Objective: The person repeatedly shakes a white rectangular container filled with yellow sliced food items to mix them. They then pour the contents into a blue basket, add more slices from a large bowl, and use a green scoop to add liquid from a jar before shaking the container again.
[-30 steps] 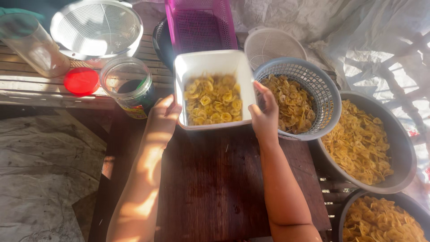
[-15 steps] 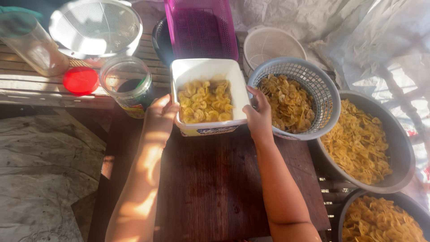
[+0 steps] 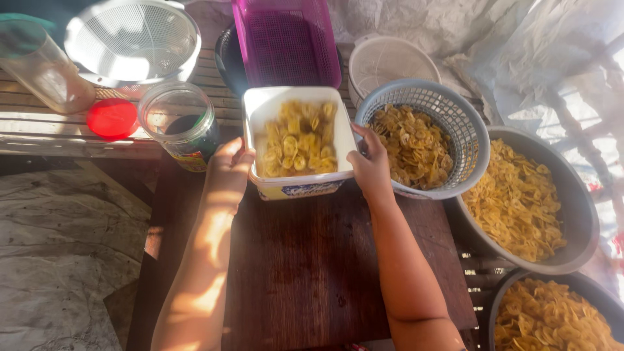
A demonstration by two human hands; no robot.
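At the upper left of the frame a clear plastic jar (image 3: 39,68) lies tilted on the slatted wooden bench (image 3: 58,127), with a white mesh strainer (image 3: 133,40) beside it and a red lid (image 3: 112,118) just below that. Right of the lid stands an open clear jar (image 3: 179,125) with a dark inside and a printed label. Next comes my left hand (image 3: 229,170), fingers curled against the left wall of the white rectangular tub (image 3: 298,140), thumb up near its rim, gripping that side. The tub sits in the upper middle of the frame, at the far edge of the dark wooden board (image 3: 312,260), and is partly filled with yellow banana chips (image 3: 298,140). Behind it stands a pink slotted basket (image 3: 286,40), touching or nearly touching the tub's far rim. My right hand (image 3: 372,168) clasps the tub's right wall, thumb on the rim, fingers wrapped down its outer side, squeezed in between the tub and the grey round basket (image 3: 455,123) of chips. Above that basket lies a white round sieve (image 3: 390,62). Further right a grey basin (image 3: 572,214) holds a heap of chips, and a second basin (image 3: 552,315) of chips fills the lower right corner.
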